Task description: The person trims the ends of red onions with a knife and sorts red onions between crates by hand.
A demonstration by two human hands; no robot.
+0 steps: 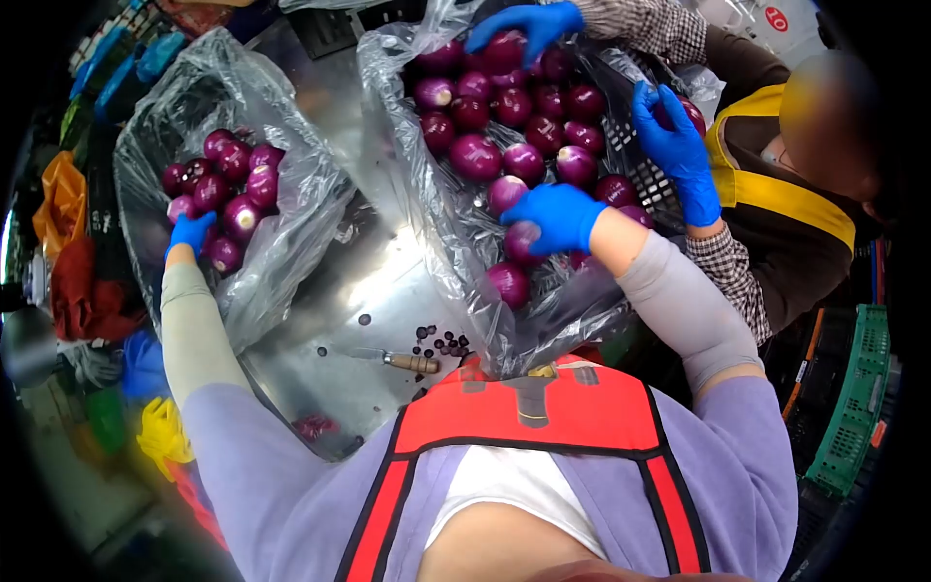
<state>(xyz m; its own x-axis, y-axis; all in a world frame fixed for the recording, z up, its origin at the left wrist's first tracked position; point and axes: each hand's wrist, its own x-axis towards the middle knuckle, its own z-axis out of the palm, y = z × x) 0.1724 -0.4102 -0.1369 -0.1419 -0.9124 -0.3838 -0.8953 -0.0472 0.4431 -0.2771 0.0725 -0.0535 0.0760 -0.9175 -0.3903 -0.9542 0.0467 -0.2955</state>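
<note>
My left hand [192,233], in a blue glove, reaches into the plastic-lined container at the left. Its fingers are around the lower side of a peeled red onion [181,208] at the edge of a small heap. Over the larger heap, my right hand [558,219], also blue-gloved, curls its fingers round another red onion [522,242]. Part of that onion is hidden under the glove. Clear plastic bags [310,184] line both containers. Between them, a knife with a wooden handle [411,363] lies on the metal table [388,281].
A co-worker's gloved hand [529,27] touches onions at the top of the large heap. Their other hand [674,145] is beside an onion at the right. Small dark scraps [446,344] lie near the knife. A green crate [851,407] stands at the right.
</note>
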